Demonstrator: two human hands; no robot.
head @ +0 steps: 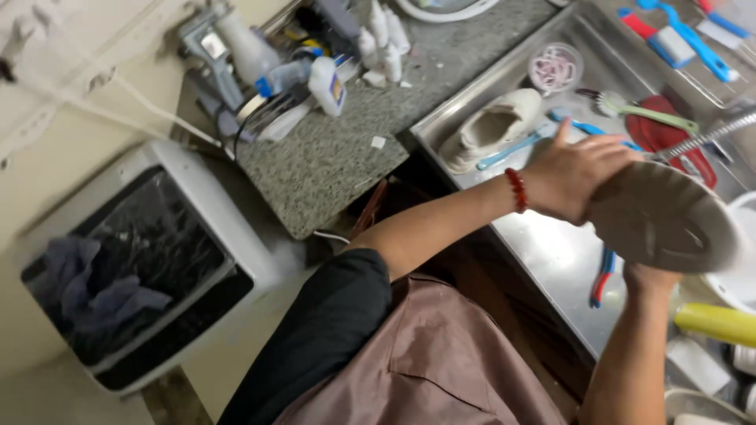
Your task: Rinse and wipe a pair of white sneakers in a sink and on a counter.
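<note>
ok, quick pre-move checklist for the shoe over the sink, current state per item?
1. Left hand on the shoe: ok, it grips the near end, sole facing the camera.
2. Right hand supporting the shoe: cannot tell, it sits under the sole's edge and its fingers are hidden.
3. Shoe over the steel sink: ok.
4. Hose at hand: ok, it reaches in just above the shoe; water flow cannot tell.
5. Second shoe out of the way: ok, lying at the sink's far end.
6. Brush ready: ok, green-handled brush lies in the sink beyond the left hand.
</note>
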